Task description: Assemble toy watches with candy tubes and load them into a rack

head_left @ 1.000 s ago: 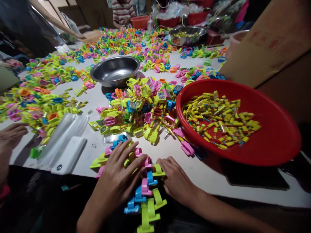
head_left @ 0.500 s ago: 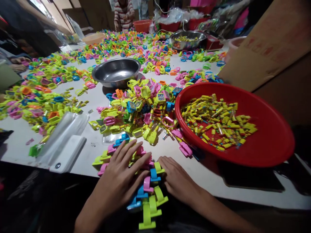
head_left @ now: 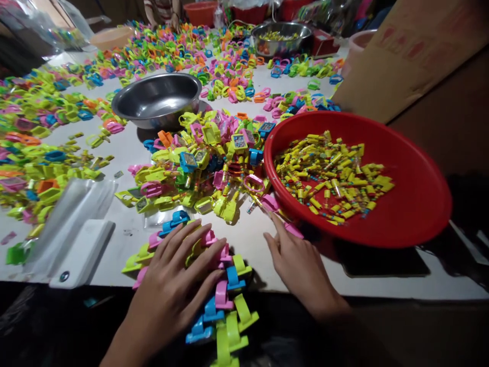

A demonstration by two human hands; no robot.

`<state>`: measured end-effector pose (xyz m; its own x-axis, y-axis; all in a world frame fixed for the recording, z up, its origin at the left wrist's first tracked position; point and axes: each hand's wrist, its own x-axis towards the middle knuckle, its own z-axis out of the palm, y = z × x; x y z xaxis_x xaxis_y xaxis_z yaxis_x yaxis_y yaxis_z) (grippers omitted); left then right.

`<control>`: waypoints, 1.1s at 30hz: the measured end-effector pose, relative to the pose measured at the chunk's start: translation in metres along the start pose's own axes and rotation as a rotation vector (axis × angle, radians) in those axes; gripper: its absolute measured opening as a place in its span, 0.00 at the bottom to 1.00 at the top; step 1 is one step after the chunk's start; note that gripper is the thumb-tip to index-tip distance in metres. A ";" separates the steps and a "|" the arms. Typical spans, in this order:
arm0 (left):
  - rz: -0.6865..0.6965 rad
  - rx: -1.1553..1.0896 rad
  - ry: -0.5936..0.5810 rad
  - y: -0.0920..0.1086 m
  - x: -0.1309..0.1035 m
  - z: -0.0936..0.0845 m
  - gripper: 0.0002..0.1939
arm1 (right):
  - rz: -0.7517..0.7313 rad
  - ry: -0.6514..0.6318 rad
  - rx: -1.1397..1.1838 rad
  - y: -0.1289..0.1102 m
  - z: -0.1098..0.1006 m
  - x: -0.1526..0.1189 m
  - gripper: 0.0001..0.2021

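My left hand (head_left: 179, 275) lies spread, palm down, over a packed bunch of plastic toy watches (head_left: 233, 278) at the table's front edge. These are yellow, blue and pink with curved bands, and part of the bunch juts past the edge. My right hand (head_left: 298, 262) is off the bunch, fingers stretched towards a pink toy watch (head_left: 294, 229) beside the red basin (head_left: 416, 204); whether they touch it I cannot tell. Ahead of both hands is a loose heap of toy watches (head_left: 212, 135), some with small candy-filled tubes. Similar yellow-capped tubes (head_left: 328, 173) lie in the basin.
A steel bowl (head_left: 156, 99) stands behind the heap. To the left lie clear plastic bags (head_left: 72, 204) and a white device (head_left: 82, 252). A cardboard box (head_left: 412, 66) leans at right. Many more toy watches (head_left: 46, 117) cover the table, with another person's hands (head_left: 173, 23) at the far side.
My right hand has left the side of the bunch and moved forward and right towards the pink piece. My left hand stays on the bunch. The view has shifted slightly.
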<state>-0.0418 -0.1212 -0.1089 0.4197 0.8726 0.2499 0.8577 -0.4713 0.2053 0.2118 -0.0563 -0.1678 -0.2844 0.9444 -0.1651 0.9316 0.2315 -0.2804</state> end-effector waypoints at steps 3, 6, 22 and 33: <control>-0.004 -0.011 -0.007 -0.002 0.001 -0.001 0.26 | 0.100 -0.003 -0.033 0.001 -0.003 0.009 0.26; -0.014 -0.016 -0.014 -0.005 0.003 -0.003 0.26 | 0.156 0.016 -0.028 0.002 -0.005 0.015 0.26; -0.067 -0.083 -0.046 -0.012 0.005 -0.009 0.24 | 0.004 0.343 0.326 0.021 0.023 -0.036 0.05; -0.083 -0.069 -0.050 -0.008 0.007 -0.010 0.23 | -0.155 0.200 0.781 0.003 0.088 -0.071 0.08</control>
<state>-0.0484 -0.1125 -0.0993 0.3638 0.9134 0.1824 0.8683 -0.4035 0.2887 0.2147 -0.1429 -0.2397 -0.2817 0.9561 0.0807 0.4377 0.2028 -0.8759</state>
